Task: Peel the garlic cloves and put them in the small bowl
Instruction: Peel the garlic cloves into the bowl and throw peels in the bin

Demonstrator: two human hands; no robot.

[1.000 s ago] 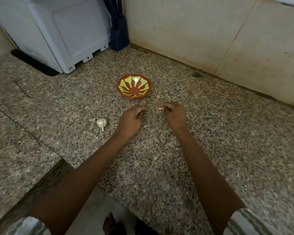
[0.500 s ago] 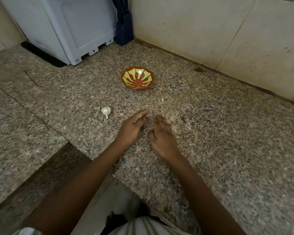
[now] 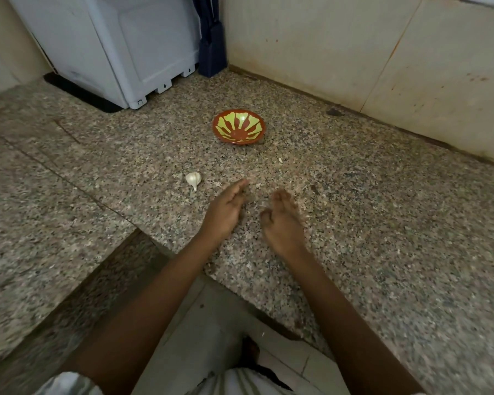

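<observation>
While garlic bulb (image 3: 193, 178) sat near-left of small bowl (image 3: 238, 126), L hand (image 3: 225, 210) & R hand (image 3: 283, 225) had grips apart.

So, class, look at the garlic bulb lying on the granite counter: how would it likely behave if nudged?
The garlic bulb looks rounded and lies on its side, so it would probably roll in a curve around its pointed stem. Its skin looks papery and dry, so it is likely light. The counter looks smooth, so it may also slide.

Left hand (image 3: 226, 210) beside right hand (image 3: 283, 223)
Not touching, fingers loosely straight and pointing forward, both forearms outstretched
</observation>
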